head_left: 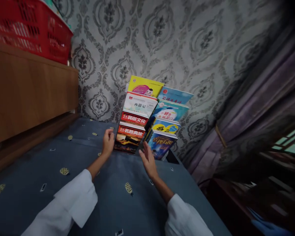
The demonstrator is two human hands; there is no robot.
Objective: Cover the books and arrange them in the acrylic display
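Observation:
Two columns of books stand in steps against the wall. In the left column a dark-covered book (128, 141) is at the front, with a red-topped book (134, 118), a white book (140, 104) and a yellow book (145, 86) behind it. A dark blue book (161, 144) fronts the right column, ahead of a yellow-and-blue book (166, 125) and teal books (171, 111). My left hand (108, 141) is beside the left column, fingers slightly bent and holding nothing. Before the gap between the columns, my right hand (148, 160) is empty with its fingers apart.
The books rest on a surface covered in dark blue patterned cloth (108, 200). On the left is a wooden cabinet (34, 95) with a red plastic basket (31, 29) on top. A purple curtain (245, 105) hangs tied at the right, beyond the surface's edge.

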